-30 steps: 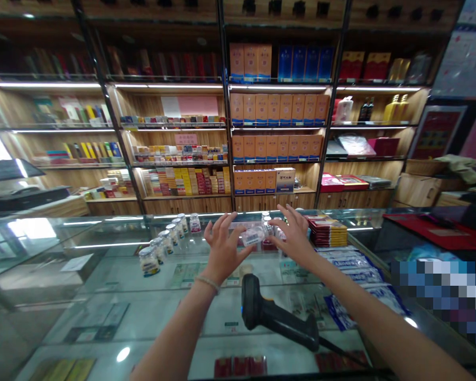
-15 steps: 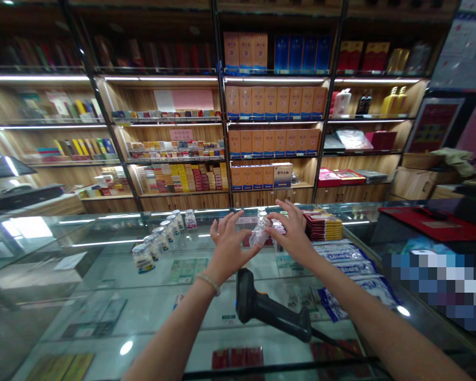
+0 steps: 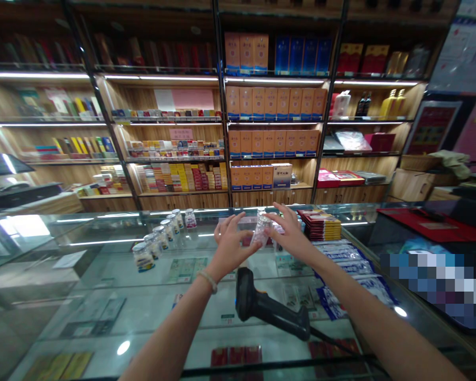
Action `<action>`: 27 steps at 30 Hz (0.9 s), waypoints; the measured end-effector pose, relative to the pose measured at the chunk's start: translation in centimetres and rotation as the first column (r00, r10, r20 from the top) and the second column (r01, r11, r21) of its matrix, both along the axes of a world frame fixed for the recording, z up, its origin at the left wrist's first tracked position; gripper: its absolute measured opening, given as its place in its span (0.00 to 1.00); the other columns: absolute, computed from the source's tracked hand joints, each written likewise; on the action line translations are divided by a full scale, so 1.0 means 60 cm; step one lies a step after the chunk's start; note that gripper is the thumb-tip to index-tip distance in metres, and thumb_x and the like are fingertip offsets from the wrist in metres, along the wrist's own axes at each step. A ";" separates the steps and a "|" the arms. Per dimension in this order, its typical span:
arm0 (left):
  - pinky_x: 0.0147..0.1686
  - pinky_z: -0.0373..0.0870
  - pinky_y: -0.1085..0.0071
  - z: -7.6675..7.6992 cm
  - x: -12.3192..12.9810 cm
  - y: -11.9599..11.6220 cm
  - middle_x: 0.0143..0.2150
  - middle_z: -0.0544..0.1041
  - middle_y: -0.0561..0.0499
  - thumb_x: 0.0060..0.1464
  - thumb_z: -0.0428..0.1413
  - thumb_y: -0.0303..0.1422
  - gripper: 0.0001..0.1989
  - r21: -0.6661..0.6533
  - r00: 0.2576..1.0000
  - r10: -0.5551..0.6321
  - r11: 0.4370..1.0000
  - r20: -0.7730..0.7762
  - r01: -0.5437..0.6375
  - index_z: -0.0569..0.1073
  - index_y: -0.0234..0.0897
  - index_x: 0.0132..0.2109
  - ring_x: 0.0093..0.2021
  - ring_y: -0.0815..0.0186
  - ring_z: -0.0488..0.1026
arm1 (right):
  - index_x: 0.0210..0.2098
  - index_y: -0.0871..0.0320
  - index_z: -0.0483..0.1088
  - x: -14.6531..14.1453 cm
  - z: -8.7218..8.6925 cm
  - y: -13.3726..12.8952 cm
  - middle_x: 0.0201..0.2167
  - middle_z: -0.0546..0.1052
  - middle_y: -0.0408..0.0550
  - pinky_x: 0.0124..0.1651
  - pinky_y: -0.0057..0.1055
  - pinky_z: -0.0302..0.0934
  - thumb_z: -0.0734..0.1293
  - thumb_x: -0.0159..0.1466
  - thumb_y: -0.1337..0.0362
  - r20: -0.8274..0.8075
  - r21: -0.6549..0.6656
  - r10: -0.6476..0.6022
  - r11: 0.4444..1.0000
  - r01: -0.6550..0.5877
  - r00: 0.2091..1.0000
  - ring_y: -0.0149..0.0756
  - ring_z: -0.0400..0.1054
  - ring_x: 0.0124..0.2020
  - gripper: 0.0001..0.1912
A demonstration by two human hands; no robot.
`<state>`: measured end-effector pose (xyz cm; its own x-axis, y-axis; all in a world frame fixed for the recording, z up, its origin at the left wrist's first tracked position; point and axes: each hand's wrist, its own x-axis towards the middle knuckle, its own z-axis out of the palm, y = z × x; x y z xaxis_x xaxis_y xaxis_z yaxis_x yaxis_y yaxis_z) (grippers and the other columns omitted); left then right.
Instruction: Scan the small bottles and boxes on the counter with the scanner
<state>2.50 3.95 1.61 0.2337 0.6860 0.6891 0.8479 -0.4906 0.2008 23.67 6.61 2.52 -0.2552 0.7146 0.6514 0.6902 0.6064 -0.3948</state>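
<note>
A small clear jar with pale contents is between my two hands above the glass counter, nearly upright. My left hand pinches its lower left side with thumb and finger, the other fingers raised. On its right side, my right hand grips near the top. Part of another small jar shows just behind it. A black barcode scanner lies on the glass below my hands, its cable running to the right.
A slanted row of small jars stands to the left. At right are stacked red-and-yellow packs and blue-and-white packets. A red mat lies farther right. Stocked shelves line the wall behind the counter.
The jar between my hands has turned from a tilt to nearly upright. Both hands have shifted only slightly, and the scanner rests in the same spot.
</note>
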 end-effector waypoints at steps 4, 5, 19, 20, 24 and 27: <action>0.64 0.52 0.38 -0.007 -0.002 0.007 0.68 0.64 0.47 0.55 0.61 0.48 0.13 -0.016 0.999 -0.030 0.999 0.023 0.030 0.82 0.47 0.38 0.67 0.46 0.56 | 0.53 0.50 0.75 0.003 0.000 -0.002 0.72 0.55 0.50 0.68 0.55 0.46 0.62 0.68 0.47 0.067 -0.070 0.056 0.996 -0.052 0.996 0.51 0.44 0.72 0.21; 0.64 0.53 0.38 -0.008 -0.001 0.009 0.69 0.63 0.47 0.55 0.60 0.48 0.13 -0.017 0.999 -0.042 0.999 0.029 0.042 0.82 0.46 0.38 0.67 0.46 0.56 | 0.52 0.50 0.75 0.003 0.001 -0.004 0.72 0.54 0.50 0.68 0.56 0.46 0.62 0.68 0.47 0.077 -0.083 0.073 0.994 -0.066 0.994 0.51 0.43 0.72 0.21; 0.67 0.39 0.36 0.022 0.017 -0.023 0.69 0.65 0.47 0.49 0.65 0.49 0.16 -0.081 0.996 0.091 0.993 0.020 -0.089 0.81 0.48 0.43 0.69 0.45 0.55 | 0.39 0.53 0.75 -0.019 -0.002 -0.013 0.67 0.63 0.54 0.67 0.59 0.45 0.70 0.59 0.45 -0.165 0.032 -0.075 0.996 0.081 0.983 0.54 0.50 0.69 0.19; 0.67 0.39 0.37 0.022 0.019 -0.024 0.69 0.65 0.47 0.49 0.65 0.49 0.16 -0.080 0.995 0.100 0.992 0.021 -0.098 0.81 0.47 0.41 0.69 0.45 0.55 | 0.37 0.53 0.74 -0.021 -0.004 -0.014 0.67 0.64 0.54 0.67 0.59 0.45 0.71 0.59 0.45 -0.180 0.029 -0.079 0.996 0.086 0.980 0.54 0.51 0.69 0.18; 0.67 0.40 0.37 0.020 0.022 -0.024 0.68 0.66 0.47 0.46 0.67 0.50 0.17 -0.060 0.995 0.098 0.993 0.012 -0.097 0.81 0.45 0.37 0.69 0.44 0.56 | 0.35 0.53 0.72 -0.033 -0.012 -0.018 0.66 0.66 0.53 0.66 0.58 0.47 0.73 0.57 0.47 -0.197 0.005 -0.080 0.997 0.083 0.977 0.53 0.51 0.69 0.17; 0.67 0.40 0.37 0.017 0.024 -0.025 0.68 0.67 0.46 0.44 0.67 0.51 0.18 -0.038 0.996 0.092 0.995 -0.007 -0.092 0.80 0.44 0.35 0.68 0.44 0.57 | 0.34 0.53 0.71 -0.040 -0.018 -0.019 0.66 0.65 0.53 0.65 0.59 0.46 0.73 0.57 0.47 -0.201 0.000 -0.082 0.996 0.084 0.976 0.54 0.51 0.69 0.17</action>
